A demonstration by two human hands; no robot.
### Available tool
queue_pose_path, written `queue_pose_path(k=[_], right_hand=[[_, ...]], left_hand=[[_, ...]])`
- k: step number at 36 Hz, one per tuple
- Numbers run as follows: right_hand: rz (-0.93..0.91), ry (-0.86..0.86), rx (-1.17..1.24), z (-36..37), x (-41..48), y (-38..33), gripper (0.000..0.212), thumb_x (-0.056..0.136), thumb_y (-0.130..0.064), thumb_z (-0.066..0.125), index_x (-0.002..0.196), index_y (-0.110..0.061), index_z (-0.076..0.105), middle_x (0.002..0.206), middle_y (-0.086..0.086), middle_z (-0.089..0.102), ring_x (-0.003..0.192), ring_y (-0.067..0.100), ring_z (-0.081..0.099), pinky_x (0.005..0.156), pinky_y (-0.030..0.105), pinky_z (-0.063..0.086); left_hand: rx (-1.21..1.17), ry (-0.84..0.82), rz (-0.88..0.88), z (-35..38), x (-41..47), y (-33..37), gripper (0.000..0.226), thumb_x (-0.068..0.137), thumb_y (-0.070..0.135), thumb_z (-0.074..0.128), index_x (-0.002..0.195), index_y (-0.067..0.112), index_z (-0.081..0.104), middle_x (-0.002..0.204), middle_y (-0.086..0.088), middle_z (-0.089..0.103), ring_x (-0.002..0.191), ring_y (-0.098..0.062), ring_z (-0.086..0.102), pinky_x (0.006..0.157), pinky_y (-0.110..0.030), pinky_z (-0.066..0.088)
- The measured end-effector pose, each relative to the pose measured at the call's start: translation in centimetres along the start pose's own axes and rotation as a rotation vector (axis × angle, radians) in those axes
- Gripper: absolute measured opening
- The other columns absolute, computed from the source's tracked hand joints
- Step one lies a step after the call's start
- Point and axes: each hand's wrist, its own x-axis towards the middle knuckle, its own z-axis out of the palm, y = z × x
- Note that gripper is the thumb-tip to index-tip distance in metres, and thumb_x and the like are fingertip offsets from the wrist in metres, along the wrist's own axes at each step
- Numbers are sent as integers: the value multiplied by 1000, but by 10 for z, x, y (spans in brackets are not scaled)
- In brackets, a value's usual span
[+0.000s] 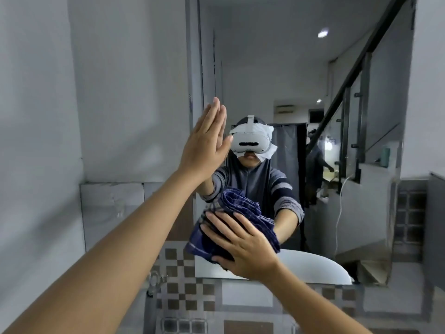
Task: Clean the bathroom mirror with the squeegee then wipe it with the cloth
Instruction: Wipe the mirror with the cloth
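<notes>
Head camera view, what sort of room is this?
Likely a bathroom: a large frameless wall mirror, a white basin reflected at its bottom edge, and brown-and-white checkered wall tiles below.

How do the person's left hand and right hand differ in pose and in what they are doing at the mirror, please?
The left hand is raised, bare, fingers straight and together, flat against the mirror. The right hand is lower, fingers spread, pressing the dark blue cloth onto the glass. The left holds nothing; the right works the cloth. Both reach forward to the mirror with open palms.
</notes>
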Motion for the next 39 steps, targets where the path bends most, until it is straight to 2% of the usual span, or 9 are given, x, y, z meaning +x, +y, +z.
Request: queue_pose_path(k=[4, 8, 12, 16, 19, 23, 28, 33, 39], right_hand=[[-105, -32, -83, -7, -42, 42, 64, 89, -57, 39, 144, -26, 29, 152, -3, 26, 138, 15, 27, 114, 34, 19], [30, 18, -171, -23, -80, 84, 66, 85, -60, 44, 142, -27, 35, 149, -1, 31, 136, 17, 30, 113, 36, 19], [408, 59, -173, -30, -118, 107, 69, 87, -59, 38, 144, -22, 29, 151, 8, 30, 137, 25, 27, 113, 42, 18], [944, 130, 78, -19, -139, 94, 74, 86, -59, 30, 147, -21, 14, 155, 10, 11, 143, 24, 7, 115, 42, 6], [1335, 261, 189, -4, -140, 65, 76, 86, -62, 24, 148, -21, 8, 156, 14, 10, 143, 28, 8, 116, 47, 6], [1575, 395, 230, 10, -121, 26, 77, 88, -63, 20, 146, -11, 19, 154, 18, 17, 141, 33, 16, 114, 47, 10], [1604, 444, 263, 25, -97, -13, 75, 90, -61, 21, 144, -9, 22, 152, 22, 21, 139, 31, 17, 112, 50, 12], [1475, 441, 266, 35, -74, -44, 73, 90, -58, 28, 144, -11, 18, 151, 22, 21, 138, 29, 14, 112, 49, 11], [1260, 339, 239, 44, -39, -81, 72, 87, -59, 36, 144, -22, 12, 149, 11, 14, 140, 22, 7, 116, 37, -2]], left_hand=[[-15, 30, -35, 7, -3, 2, 60, 94, 33, 39, 145, 8, 19, 156, -8, 12, 142, -14, 4, 111, -11, -3], [-20, 36, -72, 16, -17, 8, 60, 93, 35, 34, 145, 8, 18, 155, -10, 12, 143, -21, 8, 116, -26, 9], [-36, 41, -69, 28, -34, 13, 58, 94, 26, 40, 144, 6, 19, 154, -14, 14, 143, -23, 8, 116, -22, 3], [-57, 62, -80, 32, -46, 21, 57, 94, 23, 41, 143, 5, 20, 153, -16, 16, 142, -23, 8, 117, -26, 4], [-89, 93, -89, 33, -52, 27, 57, 93, 18, 46, 143, 2, 23, 152, -18, 18, 141, -23, 8, 116, -23, 2], [-111, 90, -103, 35, -59, 32, 57, 92, 17, 48, 142, 1, 25, 152, -20, 19, 141, -26, 11, 116, -25, 4], [-161, 22, -87, 40, -84, 37, 58, 92, 15, 50, 142, 1, 24, 152, -20, 19, 142, -29, 12, 117, -27, 9], [-193, -22, -48, 42, -130, 44, 49, 91, 13, 54, 136, 1, 38, 146, -15, 33, 137, -23, 27, 115, -27, 21], [-351, -7, -203, 25, -180, 52, 17, 88, 3, 56, 103, 0, 62, 107, -12, 58, 103, -6, 50, 93, -8, 36]])
